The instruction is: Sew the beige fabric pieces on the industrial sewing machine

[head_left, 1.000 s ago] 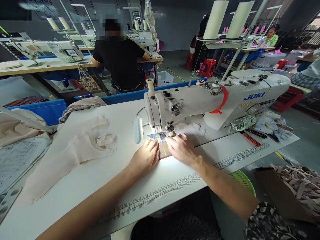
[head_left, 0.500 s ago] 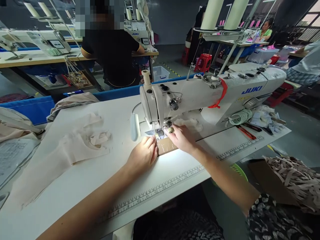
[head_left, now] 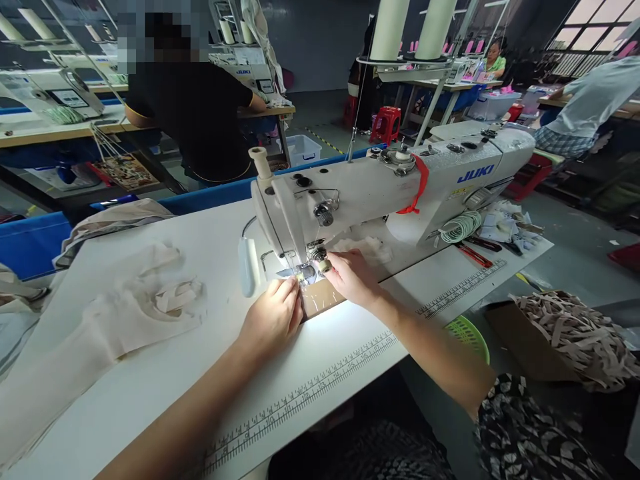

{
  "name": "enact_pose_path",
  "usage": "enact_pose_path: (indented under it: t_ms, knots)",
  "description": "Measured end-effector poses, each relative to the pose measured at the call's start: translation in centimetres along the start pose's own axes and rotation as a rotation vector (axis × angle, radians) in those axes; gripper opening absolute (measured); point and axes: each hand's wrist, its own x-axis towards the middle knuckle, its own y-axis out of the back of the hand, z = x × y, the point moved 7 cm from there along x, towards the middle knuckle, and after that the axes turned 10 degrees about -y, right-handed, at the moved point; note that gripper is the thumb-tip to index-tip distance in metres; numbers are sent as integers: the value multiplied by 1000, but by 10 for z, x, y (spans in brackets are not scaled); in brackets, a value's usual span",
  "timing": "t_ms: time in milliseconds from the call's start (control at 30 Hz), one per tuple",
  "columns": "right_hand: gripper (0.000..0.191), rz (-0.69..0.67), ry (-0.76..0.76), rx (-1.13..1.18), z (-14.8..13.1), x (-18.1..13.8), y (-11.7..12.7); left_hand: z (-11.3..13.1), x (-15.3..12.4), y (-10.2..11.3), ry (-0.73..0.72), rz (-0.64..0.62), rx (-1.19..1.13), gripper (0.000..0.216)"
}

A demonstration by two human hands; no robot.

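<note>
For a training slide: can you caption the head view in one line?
Left hand and right hand steady a tan piece at the needle of a white sewing machine.

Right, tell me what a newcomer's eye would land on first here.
First comes the white JUKI sewing machine in the middle of the table, with a brightly lit patch under its head. There the left hand and right hand meet at a small brown piece by the needle. Next come the heap of beige fabric on the table's left and the carton of beige strips low on the right.
</note>
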Motion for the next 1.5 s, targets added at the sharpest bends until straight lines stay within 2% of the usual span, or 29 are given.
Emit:
enact_pose_path:
  t_ms: [133,267,333,400,500,567,667,833,933,1033,1100,1200,1333,1400,1500]
  knots:
    - [29,8,11,-19,1,5,-1,-5,2,-1,45,-27,-68,39]
    - [30,94,46,-50,3,-1,10,-11,4,6,138,-63,-106,40]
    - [29,153,65,-56,1,-5,17,-20,3,9,248,-140,-65,36]
    - [29,178,86,-47,-3,-11,21,-31,-2,10,381,-283,-7,32]
    - [30,72,108,22,-16,-20,12,-48,-13,13,548,-420,-4,31]
    - [27,-57,91,92,-26,-26,0,-58,-19,21,636,-392,-83,30]
    - [21,-193,6,126,-38,-33,-17,-64,-28,35,767,-298,-346,32]
    - [28,-249,-102,108,-56,-30,-35,-43,-37,60,887,-141,-761,39]
    - [13,-276,-91,179,-66,-27,-42,-32,-48,71,934,-57,-824,41]
    - [26,-293,-46,299,-65,-29,-40,-33,-74,74,1064,30,-856,46]
    - [24,-303,-11,375,-60,-31,-35,-35,-95,70,1131,-12,-889,49]
    - [14,-327,77,431,-53,-35,-28,-37,-115,70,1052,-176,-767,45]
    - [29,-269,193,178,-53,-36,-28,-46,-125,81,896,-361,-377,29]
    - [29,-217,174,50,-52,-36,-30,-55,-125,89,825,-357,-195,24]
    - [24,-166,90,-78,-45,-36,-29,-68,-121,99,670,-260,37,25]
